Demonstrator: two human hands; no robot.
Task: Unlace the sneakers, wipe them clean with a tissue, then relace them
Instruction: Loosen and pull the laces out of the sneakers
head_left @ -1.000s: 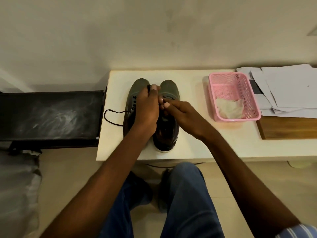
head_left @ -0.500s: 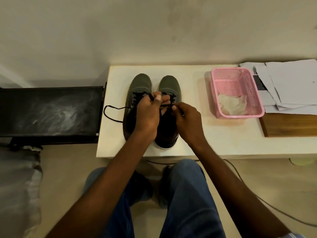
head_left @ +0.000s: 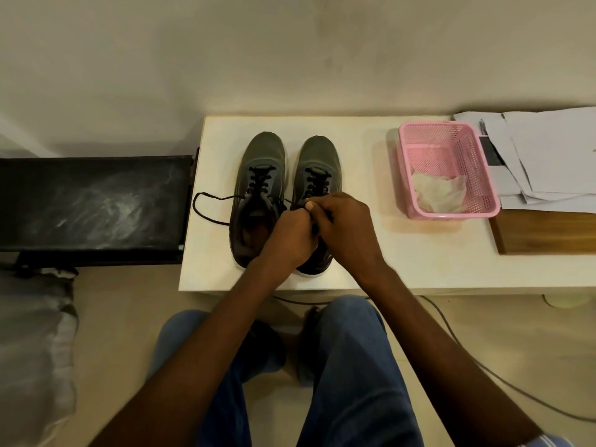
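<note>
Nearest the camera, the person's knees (head_left: 338,366) in blue jeans fill the bottom of the view, with a thin cable (head_left: 467,362) trailing across the pale floor to the right. Both bare forearms reach forward over the front edge of a white table (head_left: 403,259). Above the rear half of the right sneaker (head_left: 317,162), the left hand (head_left: 290,233) and right hand (head_left: 345,224) meet, pressed together, fingers curled and pinched on the black lace ends of that shoe; the exact grip is hidden between the knuckles. Beside it, touching or nearly so, stands the left sneaker (head_left: 263,175), toe pointing to the wall, laced over its tongue, its opening uncovered. From this shoe a loose black lace (head_left: 206,209) loops out to the left across the table and over its side edge. Left of the table, lower down, sits a dusty black surface (head_left: 93,204), and a grey cushion (head_left: 32,343) lies on the floor below it. To the right of the shoes, well apart from them, a pink mesh basket (head_left: 448,130) rests on the table with a crumpled tissue (head_left: 438,191) lying in its near end. Past the basket, a stack of white papers (head_left: 548,159) sits partly on a brown wooden board (head_left: 548,230). Behind everything rises a plain cream wall (head_left: 290,53).
</note>
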